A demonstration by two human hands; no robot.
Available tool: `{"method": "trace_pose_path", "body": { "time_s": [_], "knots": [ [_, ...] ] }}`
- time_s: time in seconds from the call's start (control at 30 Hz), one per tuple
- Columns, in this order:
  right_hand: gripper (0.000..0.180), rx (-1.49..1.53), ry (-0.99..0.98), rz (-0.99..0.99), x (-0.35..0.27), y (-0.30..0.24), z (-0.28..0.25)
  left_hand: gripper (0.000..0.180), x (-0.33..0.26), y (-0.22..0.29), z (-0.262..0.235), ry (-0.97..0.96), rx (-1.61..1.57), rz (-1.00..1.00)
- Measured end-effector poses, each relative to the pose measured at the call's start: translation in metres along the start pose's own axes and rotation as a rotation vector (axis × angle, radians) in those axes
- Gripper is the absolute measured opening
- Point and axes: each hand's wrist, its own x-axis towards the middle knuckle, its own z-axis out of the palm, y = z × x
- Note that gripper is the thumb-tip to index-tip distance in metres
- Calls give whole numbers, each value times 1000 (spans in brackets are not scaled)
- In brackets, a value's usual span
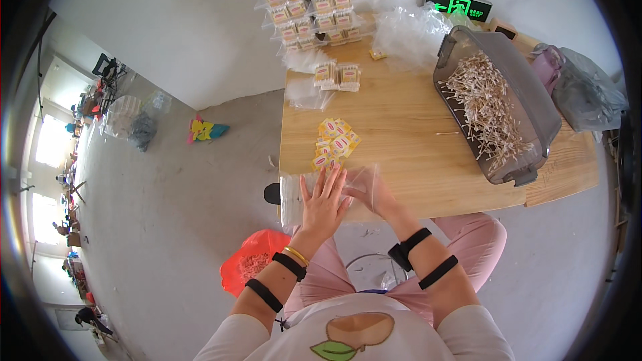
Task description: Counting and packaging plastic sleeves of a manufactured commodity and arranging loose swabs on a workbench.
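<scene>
My left hand [323, 204] lies flat, fingers spread, on a stack of clear plastic bags [291, 200] at the table's near left edge. Close by on the right, my right hand [374, 194] has a clear plastic bag [364, 177] at its fingers. The film covers part of that hand and blurs the fingertips; thumb and fingers appear to grip it. Just beyond my left fingertips is a loose pile of small yellow and white cards [336, 142]. Farther back sit two filled packs of cotton swabs [338, 76].
A grey plastic bin [495, 103] of loose cotton swabs stands on the table's right. Stacked swab packs [287, 7] rise at the back left, beside crumpled clear bags [411, 33]. One swab [447, 134] lies mid-table. A red bag [254, 261] is on the floor at left.
</scene>
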Motion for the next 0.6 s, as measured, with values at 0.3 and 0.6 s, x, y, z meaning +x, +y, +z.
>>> {"method": "trace_pose_path", "body": {
  "time_s": [0.3, 0.6],
  "knots": [
    [63, 71, 110, 80, -24, 15, 37, 65, 1, 4, 4, -43, 31, 23],
    [54, -456, 12, -247, 1, 33, 36, 62, 6, 4, -1, -60, -31, 137]
  ]
}}
